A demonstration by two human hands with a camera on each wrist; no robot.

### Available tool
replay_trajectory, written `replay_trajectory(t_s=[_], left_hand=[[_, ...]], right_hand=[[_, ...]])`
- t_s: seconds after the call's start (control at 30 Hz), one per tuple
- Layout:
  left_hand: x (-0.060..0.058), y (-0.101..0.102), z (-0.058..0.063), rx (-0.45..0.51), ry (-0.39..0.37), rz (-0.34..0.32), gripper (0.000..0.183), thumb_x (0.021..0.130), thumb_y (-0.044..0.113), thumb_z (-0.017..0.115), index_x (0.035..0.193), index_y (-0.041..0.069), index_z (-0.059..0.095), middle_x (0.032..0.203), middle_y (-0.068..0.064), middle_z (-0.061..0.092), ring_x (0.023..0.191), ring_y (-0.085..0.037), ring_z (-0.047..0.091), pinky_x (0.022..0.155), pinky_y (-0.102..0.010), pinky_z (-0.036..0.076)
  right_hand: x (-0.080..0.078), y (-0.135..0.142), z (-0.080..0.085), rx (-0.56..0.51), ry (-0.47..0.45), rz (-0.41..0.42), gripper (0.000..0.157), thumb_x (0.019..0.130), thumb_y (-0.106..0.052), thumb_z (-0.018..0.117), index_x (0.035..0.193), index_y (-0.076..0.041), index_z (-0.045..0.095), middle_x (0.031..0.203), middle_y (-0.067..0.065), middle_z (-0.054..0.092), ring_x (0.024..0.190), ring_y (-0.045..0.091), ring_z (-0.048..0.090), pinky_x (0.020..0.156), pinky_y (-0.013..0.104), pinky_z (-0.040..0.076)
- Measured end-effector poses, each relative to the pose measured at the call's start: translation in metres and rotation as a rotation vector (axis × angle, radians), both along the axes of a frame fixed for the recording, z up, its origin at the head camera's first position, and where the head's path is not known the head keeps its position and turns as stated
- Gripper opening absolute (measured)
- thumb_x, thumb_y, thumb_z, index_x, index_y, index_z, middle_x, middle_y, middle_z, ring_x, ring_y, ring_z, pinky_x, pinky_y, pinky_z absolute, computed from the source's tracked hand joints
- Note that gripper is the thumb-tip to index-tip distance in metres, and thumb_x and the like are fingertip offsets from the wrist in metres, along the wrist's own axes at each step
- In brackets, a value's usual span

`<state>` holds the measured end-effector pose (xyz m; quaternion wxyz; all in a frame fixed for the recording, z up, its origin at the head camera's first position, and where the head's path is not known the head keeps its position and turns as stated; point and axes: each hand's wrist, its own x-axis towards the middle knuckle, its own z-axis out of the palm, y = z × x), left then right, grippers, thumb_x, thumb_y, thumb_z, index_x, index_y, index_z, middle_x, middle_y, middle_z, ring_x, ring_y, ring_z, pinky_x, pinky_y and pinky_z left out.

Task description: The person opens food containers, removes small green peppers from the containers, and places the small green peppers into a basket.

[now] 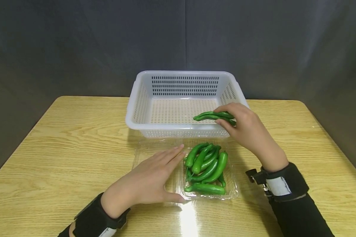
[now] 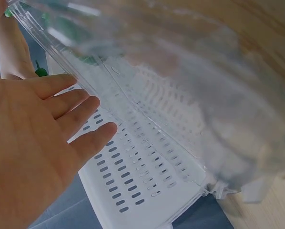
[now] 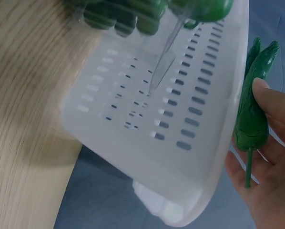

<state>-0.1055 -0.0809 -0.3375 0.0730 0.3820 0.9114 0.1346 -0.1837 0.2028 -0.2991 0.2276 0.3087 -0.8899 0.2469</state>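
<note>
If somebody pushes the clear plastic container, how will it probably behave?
The clear container probably flexes easily, since its plastic looks thin. It would likely slide, not tip, sitting low on the table. The loosely piled green peppers inside may shift.

Black wristbands (image 1: pixel 296 180), white patches (image 1: pixel 279 186), black sleeves (image 1: pixel 299 215)

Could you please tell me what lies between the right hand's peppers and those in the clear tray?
The near side of the white basket and the far edge of the clear tray, as the head view shows.
</note>
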Motion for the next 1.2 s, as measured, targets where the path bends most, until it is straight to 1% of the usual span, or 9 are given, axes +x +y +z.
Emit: replay_trajectory(t_s=[0.27,0.43,0.57,0.8,0.93,1.1,1.2], left_hand=[[0.001,0.001,-0.001,0.0,-0.002,-0.003,0.116,0.077,0.073,0.066,0.158,0.006,0.019,0.166,-0.006,0.006,0.151,-0.023,0.012,0.121,-0.042,0.016],[0.001,0.001,0.0,0.003,-0.005,0.001,0.116,0.077,0.072,0.067,0.159,0.007,0.018,0.166,-0.006,0.006,0.151,-0.024,0.012,0.121,-0.043,0.016],[0.001,0.001,0.0,0.002,-0.007,0.005,0.116,0.077,0.072,0.067,0.159,0.007,0.017,0.166,-0.006,0.006,0.151,-0.024,0.013,0.121,-0.043,0.016],[0.001,0.0,-0.001,0.004,-0.011,0.008,0.116,0.077,0.072,0.067,0.159,0.007,0.016,0.166,-0.007,0.008,0.151,-0.024,0.013,0.121,-0.043,0.017],[0.001,0.0,-0.001,0.008,-0.011,0.011,0.116,0.077,0.071,0.067,0.159,0.007,0.017,0.166,-0.006,0.007,0.15,-0.024,0.014,0.121,-0.043,0.017],[0.001,0.0,0.0,0.012,-0.014,0.012,0.116,0.077,0.071,0.068,0.159,0.008,0.017,0.166,-0.005,0.007,0.151,-0.024,0.013,0.121,-0.043,0.017],[0.001,0.0,0.0,0.015,-0.013,0.011,0.116,0.077,0.071,0.068,0.159,0.008,0.016,0.166,-0.005,0.007,0.151,-0.024,0.013,0.121,-0.043,0.017]], right_hand=[[-0.004,0.007,-0.004,-0.006,-0.023,-0.034,0.023,0.085,-0.003,0.077,0.106,-0.002,0.069,0.108,0.013,0.068,0.101,0.027,0.063,0.087,0.046,0.053],[-0.004,0.008,-0.005,-0.005,-0.043,-0.054,0.023,0.085,-0.004,0.076,0.106,-0.002,0.068,0.107,0.012,0.067,0.096,0.028,0.064,0.082,0.046,0.054],[-0.005,0.009,-0.007,0.014,-0.06,-0.088,0.022,0.087,-0.004,0.075,0.108,-0.003,0.068,0.107,0.012,0.067,0.096,0.029,0.064,0.081,0.048,0.054],[-0.005,0.01,-0.008,0.07,-0.02,-0.17,0.021,0.088,-0.009,0.075,0.108,-0.005,0.07,0.11,0.013,0.07,0.094,0.033,0.067,0.073,0.051,0.053],[-0.005,0.011,-0.007,0.08,-0.026,-0.201,0.021,0.089,-0.01,0.075,0.108,-0.005,0.07,0.112,0.014,0.07,0.094,0.034,0.068,0.071,0.051,0.053],[-0.004,0.012,-0.007,0.077,-0.031,-0.215,0.021,0.089,-0.011,0.075,0.109,-0.006,0.071,0.113,0.014,0.071,0.096,0.034,0.068,0.073,0.052,0.052],[-0.006,0.012,-0.007,0.07,0.002,-0.205,0.022,0.086,-0.008,0.077,0.107,-0.005,0.072,0.109,0.014,0.072,0.095,0.035,0.067,0.076,0.052,0.052]])
